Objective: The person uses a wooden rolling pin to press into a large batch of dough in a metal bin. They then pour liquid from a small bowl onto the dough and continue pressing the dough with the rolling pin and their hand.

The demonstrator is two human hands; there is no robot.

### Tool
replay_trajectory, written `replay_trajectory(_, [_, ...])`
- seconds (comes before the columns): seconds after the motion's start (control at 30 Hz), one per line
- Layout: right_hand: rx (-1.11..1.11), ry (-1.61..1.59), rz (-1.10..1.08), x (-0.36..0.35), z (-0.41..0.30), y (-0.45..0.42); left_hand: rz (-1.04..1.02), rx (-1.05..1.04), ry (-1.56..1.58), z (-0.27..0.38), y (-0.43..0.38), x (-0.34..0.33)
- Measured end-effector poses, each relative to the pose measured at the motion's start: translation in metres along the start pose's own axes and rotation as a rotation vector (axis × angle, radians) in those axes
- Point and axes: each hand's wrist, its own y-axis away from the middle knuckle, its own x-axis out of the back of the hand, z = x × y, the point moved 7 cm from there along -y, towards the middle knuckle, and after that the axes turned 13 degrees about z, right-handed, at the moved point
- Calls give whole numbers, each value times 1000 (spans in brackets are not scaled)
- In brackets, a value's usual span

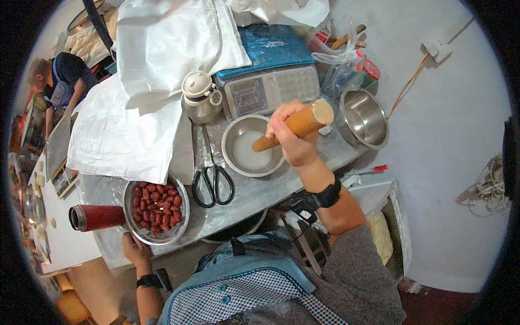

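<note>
My right hand [294, 138] grips a wooden rolling pin [302, 122], which is tilted. Its lower end is over a steel bowl [228, 156] holding a cloudy white liquid [248, 153]; whether it touches the liquid I cannot tell. At the table's front edge, my left hand [136, 251] is beside the rim of a metal bowl [186, 219] of dried red dates [157, 205]. Its fingers look curled, but their grip is hidden. Black-handled scissors [213, 183] lie between the two bowls.
A red flask [99, 217] without a lid lies left of the dates. Behind are white woven sacks [126, 134], a lidded jar [201, 103], a digital scale [272, 91] and an empty steel pot [361, 118]. A person [69, 81] bends over at the far left.
</note>
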Motion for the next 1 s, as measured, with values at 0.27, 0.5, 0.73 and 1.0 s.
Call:
replay_trajectory(0.27, [117, 292, 82, -12, 10, 5, 24, 13, -17, -11, 5, -3])
replay_trajectory(0.5, [252, 177, 177, -21, -16, 19, -17, -12, -10, -10, 6, -3])
replay_trajectory(0.73, [296, 186, 406, 6, 4, 27, 24, -116, 70, 12, 8, 5])
replay_trajectory(1.0, [132, -100, 826, 69, -29, 76, -45, -279, 176, 0, 14, -4])
